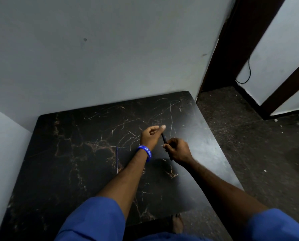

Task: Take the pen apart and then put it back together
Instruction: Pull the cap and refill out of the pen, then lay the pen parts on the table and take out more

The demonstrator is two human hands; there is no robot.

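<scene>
Dark marble-patterned table (62, 167) carries a thin blue refill (117, 160) lying apart from the hands, so I'd judge the pen already partly dismantled. His right hand (177, 150) grips the dark pen barrel (164, 138) above the tabletop; his left hand (151, 136) is loosely curled at its upper end, whether pinching it I can't tell. Reassembly remains.

You're in a plain room of a home, it seems: a scratched black marble-pattern table (72, 153) pushed into a corner of bare white walls (110, 49), a dark speckled floor (240, 136), a dark wooden door frame (220, 54) beside it.
</scene>
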